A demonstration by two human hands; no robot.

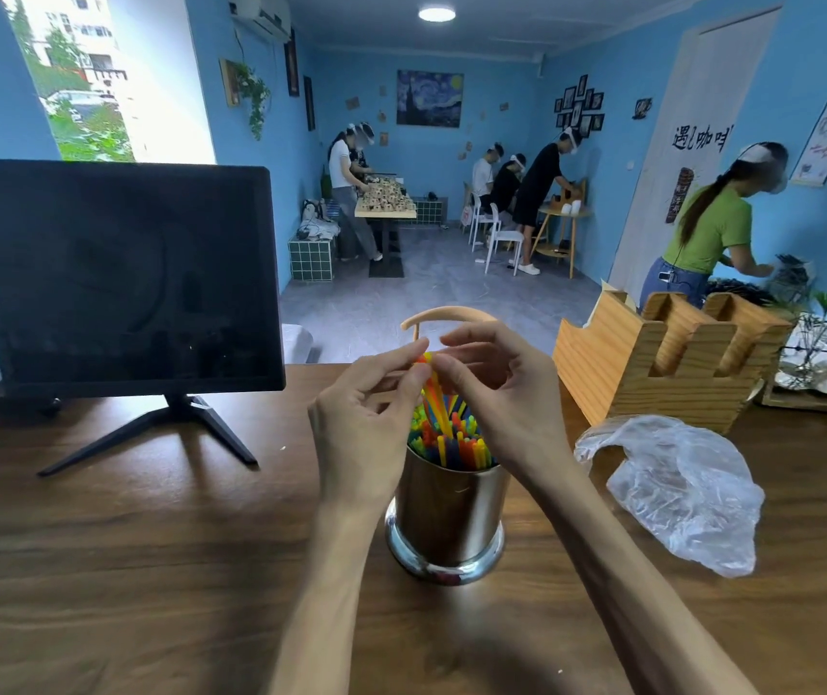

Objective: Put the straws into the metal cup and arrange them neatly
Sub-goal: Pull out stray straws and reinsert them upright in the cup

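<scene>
A shiny metal cup [446, 519] stands on the wooden table [150, 569], in the middle. Several coloured straws [456, 441] stand in it, their tops at uneven heights. A few orange and yellow straws [437, 393] stick up higher than the rest. My left hand [366, 423] and my right hand [496, 393] meet just above the cup. Both pinch the tops of those taller straws between thumb and fingertips. The lower parts of the straws are hidden inside the cup.
A dark monitor [115, 278] on a stand is at the left. A crumpled clear plastic bag [677, 489] lies to the right of the cup, a wooden holder [672, 363] behind it. A chair back [446, 313] shows past the table's far edge. People work in the background.
</scene>
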